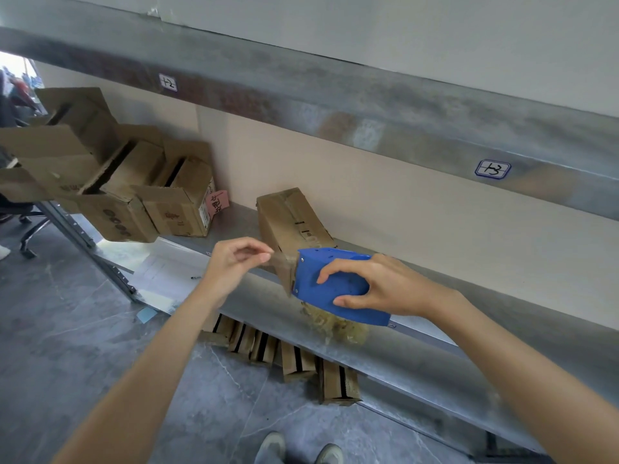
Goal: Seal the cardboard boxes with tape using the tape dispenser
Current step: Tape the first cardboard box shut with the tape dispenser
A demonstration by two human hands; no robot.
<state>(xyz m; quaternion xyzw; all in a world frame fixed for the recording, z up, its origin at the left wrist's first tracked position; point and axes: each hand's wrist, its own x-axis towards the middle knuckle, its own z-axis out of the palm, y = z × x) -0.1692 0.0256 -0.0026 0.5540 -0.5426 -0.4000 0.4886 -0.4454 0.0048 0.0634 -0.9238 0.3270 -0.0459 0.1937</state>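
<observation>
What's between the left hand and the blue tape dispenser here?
A short strip of tape runs from the dispenser to the pinching left hand, in the head view.

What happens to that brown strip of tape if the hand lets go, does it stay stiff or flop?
Probably flops: the brown strip of tape looks thin, and is flat only because the left hand pinches its end taut against the blue plastic tape dispenser. It would likely curl and stick to whatever it touches.

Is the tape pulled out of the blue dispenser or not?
Pulled out: a short brown tape strip runs from the dispenser to the left hand, which pinches its end; the right hand grips the dispenser.
</observation>
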